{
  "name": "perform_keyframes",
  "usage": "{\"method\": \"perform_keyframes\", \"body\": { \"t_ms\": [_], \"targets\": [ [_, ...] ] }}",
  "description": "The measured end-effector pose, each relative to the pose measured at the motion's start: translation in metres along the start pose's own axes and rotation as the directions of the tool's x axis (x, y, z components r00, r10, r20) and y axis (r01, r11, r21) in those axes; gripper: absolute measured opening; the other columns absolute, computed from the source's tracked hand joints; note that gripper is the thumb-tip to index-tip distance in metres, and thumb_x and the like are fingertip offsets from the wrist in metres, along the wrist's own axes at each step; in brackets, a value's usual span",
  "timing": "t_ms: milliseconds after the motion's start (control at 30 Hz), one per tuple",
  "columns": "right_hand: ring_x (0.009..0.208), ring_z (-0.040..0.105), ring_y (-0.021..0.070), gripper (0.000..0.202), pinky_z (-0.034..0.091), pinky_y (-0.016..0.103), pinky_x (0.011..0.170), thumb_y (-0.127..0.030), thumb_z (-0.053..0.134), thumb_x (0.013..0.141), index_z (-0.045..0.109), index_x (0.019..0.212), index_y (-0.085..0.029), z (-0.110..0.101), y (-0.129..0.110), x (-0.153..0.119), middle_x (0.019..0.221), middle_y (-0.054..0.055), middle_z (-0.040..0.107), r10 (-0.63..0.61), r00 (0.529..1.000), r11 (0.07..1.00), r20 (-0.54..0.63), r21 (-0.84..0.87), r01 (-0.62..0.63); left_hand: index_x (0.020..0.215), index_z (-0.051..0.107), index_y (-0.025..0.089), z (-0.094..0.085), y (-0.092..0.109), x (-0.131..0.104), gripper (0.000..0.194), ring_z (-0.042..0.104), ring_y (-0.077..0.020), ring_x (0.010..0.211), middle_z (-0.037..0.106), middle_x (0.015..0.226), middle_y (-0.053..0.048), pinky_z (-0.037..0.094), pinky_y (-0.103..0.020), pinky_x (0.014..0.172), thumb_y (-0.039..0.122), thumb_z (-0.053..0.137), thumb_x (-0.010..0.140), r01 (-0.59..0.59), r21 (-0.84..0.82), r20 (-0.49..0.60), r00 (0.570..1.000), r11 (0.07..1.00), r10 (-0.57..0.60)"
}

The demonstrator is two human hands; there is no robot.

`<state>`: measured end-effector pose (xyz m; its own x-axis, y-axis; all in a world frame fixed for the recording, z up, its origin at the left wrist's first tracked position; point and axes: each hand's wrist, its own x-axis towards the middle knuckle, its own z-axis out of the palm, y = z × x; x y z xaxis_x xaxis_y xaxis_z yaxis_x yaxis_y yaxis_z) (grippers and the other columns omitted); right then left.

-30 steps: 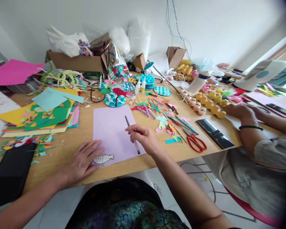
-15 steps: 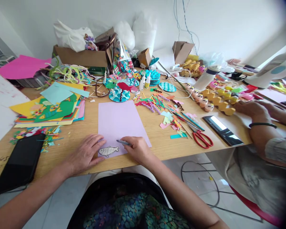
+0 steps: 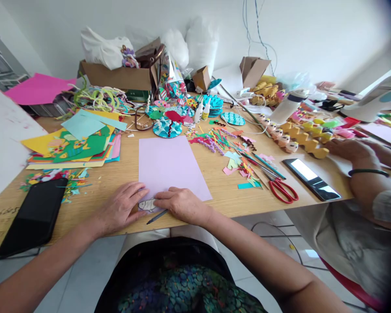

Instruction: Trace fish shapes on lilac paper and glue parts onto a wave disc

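A sheet of light purple paper (image 3: pixel 169 165) lies on the table in front of me. At its near left corner is a small fish cutout (image 3: pixel 146 205) with dark outlines, its tail end covered by my fingers. My left hand (image 3: pixel 125 206) rests flat over the paper's left edge, fingers stretched, with the thumb close to the fish. My right hand (image 3: pixel 182 206) presses its fingertips on the fish's right end. A dark pen (image 3: pixel 157 216) juts out from under that hand, pointing left towards the table edge.
Left are a black phone (image 3: pixel 32 213), paper scraps and a stack of coloured paper (image 3: pixel 68 161). Red-handled scissors (image 3: pixel 283 191), another phone (image 3: pixel 311 178) and scraps lie right. Glue bottles (image 3: pixel 202 111) stand behind. A co-worker's hands (image 3: pixel 355 152) rest at the far right.
My right hand has moved slightly left, its fingers now on the fish's tail end. The pen has swung from above the fish to below it. My left hand stays by the paper's edge.
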<state>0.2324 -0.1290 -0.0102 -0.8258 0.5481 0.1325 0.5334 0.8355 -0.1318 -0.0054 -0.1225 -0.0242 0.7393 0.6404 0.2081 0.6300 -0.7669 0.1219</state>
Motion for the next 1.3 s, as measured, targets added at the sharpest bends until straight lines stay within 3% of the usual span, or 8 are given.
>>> {"method": "perform_keyframes", "body": {
  "t_ms": [300, 533, 767, 1300],
  "targets": [
    [0.086, 0.054, 0.0144, 0.023, 0.044, 0.026, 0.072, -0.018, 0.042, 0.091, 0.057, 0.109, -0.020, -0.001, 0.003, -0.002, 0.109, 0.007, 0.060, -0.046, 0.999, 0.999, 0.009, -0.017, 0.046, 0.111, 0.055, 0.018, 0.001, -0.002, -0.007, 0.029, 0.051, -0.0207, 0.108, 0.057, 0.114, -0.009, 0.043, -0.035, 0.094, 0.033, 0.045, 0.089, 0.016, -0.186, -0.037, 0.999, 0.982, -0.024],
    [0.086, 0.054, 0.0141, 0.022, 0.044, 0.025, 0.072, -0.017, 0.042, 0.091, 0.057, 0.107, -0.019, 0.000, 0.002, -0.006, 0.105, 0.006, 0.060, -0.016, 1.000, 0.999, -0.004, -0.028, 0.016, 0.109, 0.055, 0.020, -0.002, -0.001, -0.006, 0.024, 0.051, -0.0197, 0.107, 0.057, 0.111, -0.007, 0.043, -0.035, 0.093, 0.030, 0.045, 0.089, -0.011, -0.215, -0.025, 1.000, 0.977, 0.006],
    [0.082, 0.052, 0.0149, 0.020, 0.042, 0.025, 0.065, -0.020, 0.041, 0.092, 0.057, 0.104, -0.018, -0.001, -0.004, -0.010, 0.102, 0.006, 0.058, 0.042, 0.999, 0.991, 0.023, -0.126, -0.039, 0.105, 0.052, 0.020, 0.001, -0.003, -0.007, 0.018, 0.050, -0.0183, 0.110, 0.055, 0.113, -0.007, 0.043, -0.033, 0.093, 0.023, 0.046, 0.089, -0.074, -0.230, -0.091, 0.994, 0.970, 0.054],
    [0.081, 0.053, 0.0139, 0.020, 0.040, 0.024, 0.060, -0.018, 0.041, 0.092, 0.056, 0.105, -0.019, -0.002, -0.004, -0.012, 0.099, 0.006, 0.056, 0.079, 0.996, 0.993, 0.039, -0.095, -0.075, 0.098, 0.058, 0.021, -0.001, -0.004, -0.008, 0.018, 0.053, -0.0163, 0.103, 0.056, 0.109, -0.005, 0.045, -0.029, 0.088, 0.018, 0.042, 0.089, -0.016, -0.327, 0.000, 1.000, 0.945, 0.017]
  ]
}}
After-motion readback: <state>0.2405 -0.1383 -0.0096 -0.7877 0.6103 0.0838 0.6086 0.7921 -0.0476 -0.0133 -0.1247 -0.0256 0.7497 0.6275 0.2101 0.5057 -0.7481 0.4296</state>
